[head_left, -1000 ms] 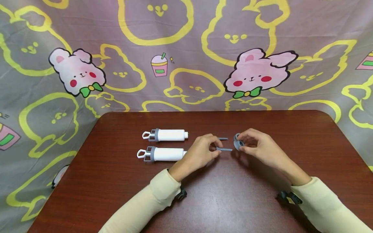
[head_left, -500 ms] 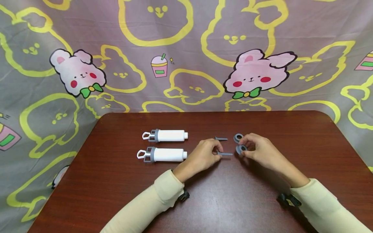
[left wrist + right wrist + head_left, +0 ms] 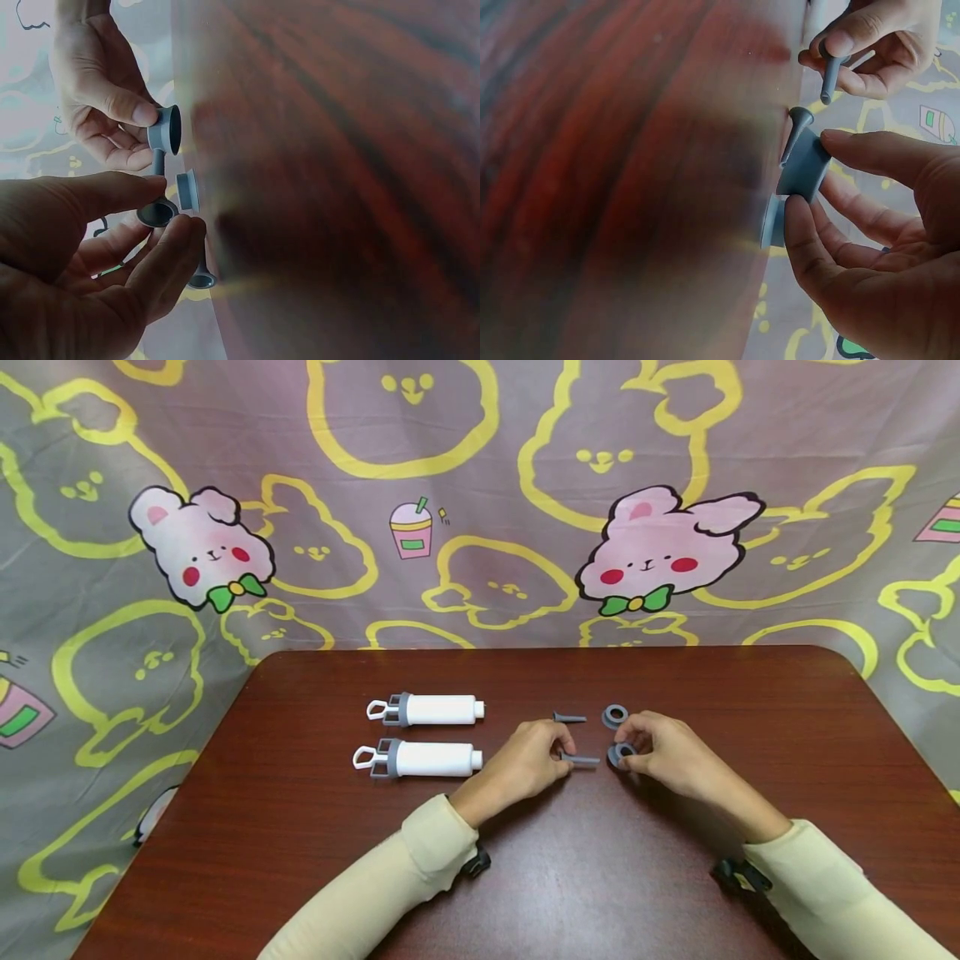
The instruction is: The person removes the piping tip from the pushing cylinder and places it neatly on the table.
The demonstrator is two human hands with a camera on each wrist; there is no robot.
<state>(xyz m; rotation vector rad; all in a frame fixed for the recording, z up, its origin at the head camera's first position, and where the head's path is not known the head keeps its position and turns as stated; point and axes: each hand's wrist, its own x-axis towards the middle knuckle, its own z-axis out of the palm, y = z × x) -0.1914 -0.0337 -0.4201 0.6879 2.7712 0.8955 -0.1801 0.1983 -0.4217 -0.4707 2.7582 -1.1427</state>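
Observation:
My left hand (image 3: pixel 527 762) pinches the wide end of a small grey funnel-shaped nozzle (image 3: pixel 587 762), its thin stem pointing right, low over the table. Across from it, my right hand (image 3: pixel 675 756) holds a grey flanged ring (image 3: pixel 612 757) between thumb and fingers; the right wrist view shows the side of this ring (image 3: pixel 802 171). A second ring (image 3: pixel 608 722) lies just behind the right fingertips. Behind the left hand lies a matching nozzle (image 3: pixel 573 719). In the left wrist view the held nozzle's round mouth (image 3: pixel 147 216) faces the camera between thumb and fingers.
Two white pump-like cylinders with grey collars and looped white handles lie left of the hands, one farther back (image 3: pixel 441 709) and one nearer (image 3: pixel 435 758). A dark red-brown wooden table (image 3: pixel 300 860) bears everything. Behind it hangs a cartoon-patterned cloth (image 3: pixel 480 502).
Both hands have come slightly toward the person and lower, carrying the nozzle and the ring. The held ring has moved apart from the rear ring, which it overlapped in view before.

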